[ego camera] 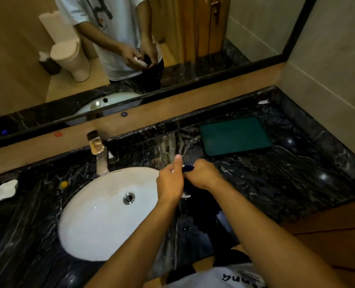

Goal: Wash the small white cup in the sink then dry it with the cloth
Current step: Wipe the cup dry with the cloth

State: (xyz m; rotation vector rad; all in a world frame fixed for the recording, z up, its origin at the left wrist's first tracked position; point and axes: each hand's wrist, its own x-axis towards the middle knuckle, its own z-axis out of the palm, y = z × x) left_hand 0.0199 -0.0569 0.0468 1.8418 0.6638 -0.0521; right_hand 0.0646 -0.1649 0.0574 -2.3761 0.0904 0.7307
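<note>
Both hands meet over the worktop [297,183], right of the sink [93,215].
Left hand [170,182] grips the mostly hidden white cup [186,196]; right hand [203,175] clutches the dark cloth [188,168].

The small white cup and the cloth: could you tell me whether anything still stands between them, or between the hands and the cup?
Nothing visible does. The left hand holds the small white cup, mostly hidden, and the right hand presses the dark cloth against it. They meet over the marble counter, just right of the sink.
</note>
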